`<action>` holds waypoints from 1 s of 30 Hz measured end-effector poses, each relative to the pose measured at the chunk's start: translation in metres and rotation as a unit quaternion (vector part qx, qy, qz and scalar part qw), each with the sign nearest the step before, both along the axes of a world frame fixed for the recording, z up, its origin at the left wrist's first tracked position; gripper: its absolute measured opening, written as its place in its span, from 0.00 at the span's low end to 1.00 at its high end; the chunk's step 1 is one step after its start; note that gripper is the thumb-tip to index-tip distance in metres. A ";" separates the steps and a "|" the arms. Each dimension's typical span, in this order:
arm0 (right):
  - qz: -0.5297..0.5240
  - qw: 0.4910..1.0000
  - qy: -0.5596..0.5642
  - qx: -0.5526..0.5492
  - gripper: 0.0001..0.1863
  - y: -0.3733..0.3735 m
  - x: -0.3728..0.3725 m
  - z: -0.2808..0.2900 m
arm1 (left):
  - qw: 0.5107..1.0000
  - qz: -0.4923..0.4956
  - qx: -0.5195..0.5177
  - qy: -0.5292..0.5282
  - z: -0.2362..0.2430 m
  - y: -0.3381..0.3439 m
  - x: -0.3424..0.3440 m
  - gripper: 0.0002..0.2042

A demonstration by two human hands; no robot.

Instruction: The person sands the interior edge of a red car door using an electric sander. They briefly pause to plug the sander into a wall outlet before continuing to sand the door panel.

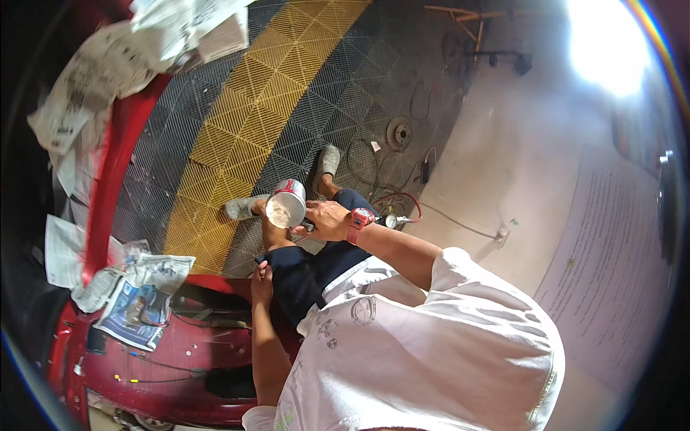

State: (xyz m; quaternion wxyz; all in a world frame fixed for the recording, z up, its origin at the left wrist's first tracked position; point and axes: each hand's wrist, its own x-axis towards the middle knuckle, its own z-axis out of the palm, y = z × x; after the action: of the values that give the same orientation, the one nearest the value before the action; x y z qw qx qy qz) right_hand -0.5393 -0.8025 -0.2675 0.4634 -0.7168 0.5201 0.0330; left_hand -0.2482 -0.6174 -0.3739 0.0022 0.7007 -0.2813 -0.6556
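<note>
My right hand [328, 220] is closed round the dark grip at the side of a silver metal cup [293, 192]. The cup has a red mark on its outside and is tilted so that its mouth shows; pale beige matter [279, 212] lies inside. Lower and to the left, above my thigh, my left hand [261, 281] has its fingers pinched on a small dark piece [259, 259] that is too small to name. My hands are apart. A round gauge [391, 220] with a red hose [413, 205] shows just beyond my right wrist; whether it joins the cup's grip cannot be seen.
A glossy red car body part [194, 352] fills the lower left, with small wires on it. Newspaper sheets [147, 284] cover parts of its edge. Black and yellow grid tiles [244, 136] make up the floor. A brake disc [398, 133] and cables lie near the pale wall [517, 187].
</note>
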 end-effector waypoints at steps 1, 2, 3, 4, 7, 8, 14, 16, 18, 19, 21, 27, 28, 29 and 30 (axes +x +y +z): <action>-0.004 1.000 -0.010 -0.011 0.30 0.005 -0.023 -0.003 | 0.999 0.031 0.006 0.019 0.008 -0.003 -0.011 0.20; -0.015 0.999 -0.025 -0.019 0.30 0.016 -0.037 -0.009 | 0.998 0.056 0.014 0.032 0.014 0.003 -0.011 0.20; -0.050 0.998 -0.034 -0.035 0.31 0.020 -0.056 -0.011 | 0.995 0.083 0.016 0.054 0.021 -0.004 -0.023 0.21; -0.061 0.997 -0.037 -0.035 0.31 0.022 -0.077 -0.012 | 0.998 0.050 0.028 0.025 0.029 -0.011 -0.036 0.22; -0.085 0.995 -0.048 -0.004 0.32 0.046 -0.120 -0.005 | 0.991 -0.087 0.071 -0.076 0.079 -0.022 -0.080 0.25; -0.110 0.992 -0.064 -0.005 0.32 0.054 -0.136 0.000 | 0.981 -0.143 0.077 -0.110 0.100 -0.033 -0.107 0.26; -0.217 0.968 -0.110 -0.063 0.34 0.068 -0.203 0.039 | 0.959 -0.275 -0.029 -0.057 0.122 -0.087 -0.148 0.20; -0.255 0.958 -0.102 -0.082 0.33 0.078 -0.229 0.041 | 0.991 -0.136 0.004 0.014 0.120 -0.111 -0.164 0.18; -0.299 0.944 -0.100 -0.094 0.32 0.071 -0.243 0.038 | 0.966 -0.253 -0.056 0.016 0.120 -0.169 -0.169 0.19; -0.320 0.939 -0.088 -0.096 0.32 0.076 -0.250 0.039 | 0.959 -0.274 -0.068 -0.018 0.131 -0.183 -0.180 0.19; -0.364 0.923 -0.076 -0.100 0.33 0.089 -0.262 0.030 | 0.943 -0.318 -0.096 -0.032 0.153 -0.215 -0.214 0.21; -0.465 0.875 -0.073 -0.118 0.36 0.104 -0.270 0.033 | 0.923 -0.366 -0.093 -0.079 0.182 -0.274 -0.259 0.23; -0.472 0.871 -0.072 -0.114 0.37 0.104 -0.272 0.036 | 0.920 -0.370 -0.097 -0.084 0.185 -0.280 -0.264 0.23; -0.485 0.865 -0.070 -0.112 0.38 0.106 -0.269 0.035 | 0.918 -0.378 -0.090 -0.078 0.183 -0.285 -0.265 0.22; -0.495 0.859 -0.068 -0.110 0.39 0.110 -0.267 0.035 | 0.917 -0.384 -0.083 -0.072 0.180 -0.289 -0.265 0.22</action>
State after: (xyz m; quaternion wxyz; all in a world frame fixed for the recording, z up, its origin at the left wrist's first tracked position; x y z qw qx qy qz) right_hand -0.8058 -0.6929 -0.2322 0.3708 -0.4114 0.7739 -0.3071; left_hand -0.5131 -0.9062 -0.1937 -0.2114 0.5819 -0.5815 -0.5277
